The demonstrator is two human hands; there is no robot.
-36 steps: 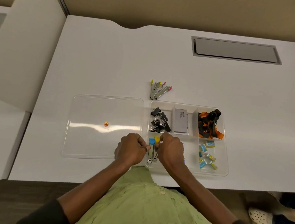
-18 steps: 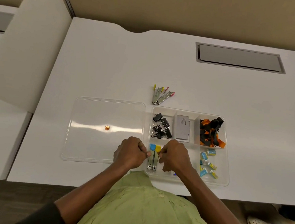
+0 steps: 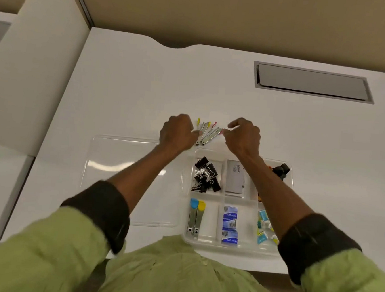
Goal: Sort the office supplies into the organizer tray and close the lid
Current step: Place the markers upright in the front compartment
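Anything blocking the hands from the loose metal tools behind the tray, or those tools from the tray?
Nothing visible. The left hand and right hand flank the loose tools on the bare desk; the tray is open just in front of them, its lid lying aside.

Your left hand [image 3: 178, 134] and right hand [image 3: 242, 138] flank the loose staple removers [image 3: 207, 133] at twelve o'clock of the organizer tray [image 3: 204, 242]; the lid [image 3: 121, 163] lies at its nine o'clock.

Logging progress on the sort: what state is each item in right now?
Clear organizer tray: open.
Clear lid: off, flat beside tray.
Blue- and yellow-tipped metal tools: in tray.
Loose metal tools: on desk, unsorted.
Left hand: at them.
Right hand: likewise.
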